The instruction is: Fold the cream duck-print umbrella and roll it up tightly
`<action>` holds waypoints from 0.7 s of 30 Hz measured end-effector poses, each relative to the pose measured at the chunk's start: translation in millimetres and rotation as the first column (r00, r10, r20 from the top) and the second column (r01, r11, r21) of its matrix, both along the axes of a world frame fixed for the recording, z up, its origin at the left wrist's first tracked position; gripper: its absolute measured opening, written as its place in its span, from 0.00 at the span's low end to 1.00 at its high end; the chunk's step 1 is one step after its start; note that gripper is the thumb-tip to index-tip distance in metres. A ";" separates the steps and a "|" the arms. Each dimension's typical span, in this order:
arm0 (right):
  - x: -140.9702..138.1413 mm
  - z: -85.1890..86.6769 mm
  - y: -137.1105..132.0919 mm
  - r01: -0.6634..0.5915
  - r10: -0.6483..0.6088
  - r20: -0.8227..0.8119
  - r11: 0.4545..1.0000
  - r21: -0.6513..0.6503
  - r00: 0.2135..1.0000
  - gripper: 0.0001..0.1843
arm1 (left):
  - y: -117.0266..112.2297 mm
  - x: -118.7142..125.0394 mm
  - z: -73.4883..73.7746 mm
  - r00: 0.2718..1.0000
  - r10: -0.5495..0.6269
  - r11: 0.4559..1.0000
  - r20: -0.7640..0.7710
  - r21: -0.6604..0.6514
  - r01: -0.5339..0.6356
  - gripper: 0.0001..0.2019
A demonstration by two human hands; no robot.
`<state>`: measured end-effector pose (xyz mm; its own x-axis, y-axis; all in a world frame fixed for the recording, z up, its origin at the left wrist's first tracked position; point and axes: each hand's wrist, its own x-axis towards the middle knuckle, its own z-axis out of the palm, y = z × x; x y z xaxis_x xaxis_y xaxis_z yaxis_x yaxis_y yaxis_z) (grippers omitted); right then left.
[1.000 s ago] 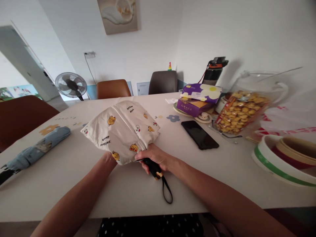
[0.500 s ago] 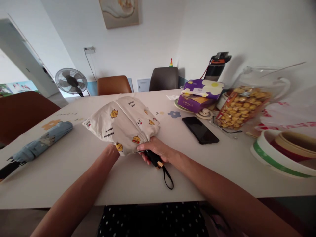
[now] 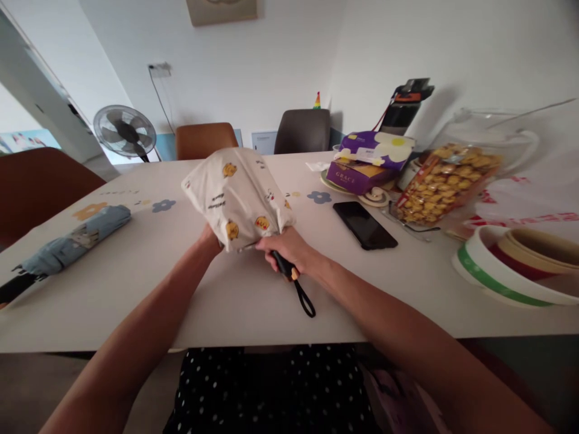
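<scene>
A cream umbrella [image 3: 244,193] printed with yellow ducks is in front of me over the table, its canopy loosely bunched and its ribs not spread. My right hand [image 3: 284,247] is closed around it where the canopy's edge meets the black handle [image 3: 283,265], and a black wrist strap hangs from the handle's end. My left hand [image 3: 212,236] reaches in under the canopy's left edge. The cloth hides its fingers, so I cannot tell whether they grip anything. A folded blue umbrella [image 3: 81,238] with a black handle lies at the left.
On the white table [image 3: 226,313], a black phone [image 3: 365,225] lies right of my hands. Behind it are purple tissue packs [image 3: 362,175], a dark bottle [image 3: 402,108], glasses, a bag of round yellow snacks [image 3: 447,184] and a glass jug. Stacked bowls [image 3: 511,271] stand at the right edge.
The canopy has swung up and to the right, with my left hand moving along under it. My right hand still holds the handle. My view has tipped slightly downward.
</scene>
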<state>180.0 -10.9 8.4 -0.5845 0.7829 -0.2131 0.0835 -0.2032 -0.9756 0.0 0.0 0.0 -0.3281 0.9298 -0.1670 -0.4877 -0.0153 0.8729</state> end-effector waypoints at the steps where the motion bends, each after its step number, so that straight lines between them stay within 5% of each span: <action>1: 0.6 0.6 3.1 0.035 -0.035 -0.028 0.999 -0.004 0.999 0.14 | 3.4 0.2 0.8 1.000 0.024 1.000 0.006 0.018 -0.024 0.13; 5: 4.7 -0.6 17.5 0.171 -0.176 -0.165 0.984 -0.046 0.971 0.13 | 12.6 -8.9 3.1 0.990 0.137 0.990 0.017 -0.048 -0.136 0.08; 11: 2.4 -5.8 17.2 0.200 -0.221 -0.218 0.973 -0.115 0.951 0.13 | -1.7 -30.4 8.2 0.991 0.082 0.990 0.102 -0.121 -0.069 0.04; 16: -0.2 -10.1 -9.4 0.212 -0.248 -0.274 0.965 -0.157 0.929 0.11 | -36.8 -15.7 3.2 0.994 -0.109 0.982 0.031 -0.153 0.113 0.07; 21: 6.7 -18.0 -29.8 0.194 -0.234 -0.284 0.967 -0.162 0.930 0.11 | -67.9 7.1 0.4 0.958 -0.263 0.949 0.116 -0.146 0.279 0.08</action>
<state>186.8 -40.7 -9.6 -0.4580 0.8740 -0.1625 -0.2664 -0.3093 -0.9129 7.1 -67.9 0.4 -0.0428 0.9401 -0.3381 -0.5342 0.2644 0.8030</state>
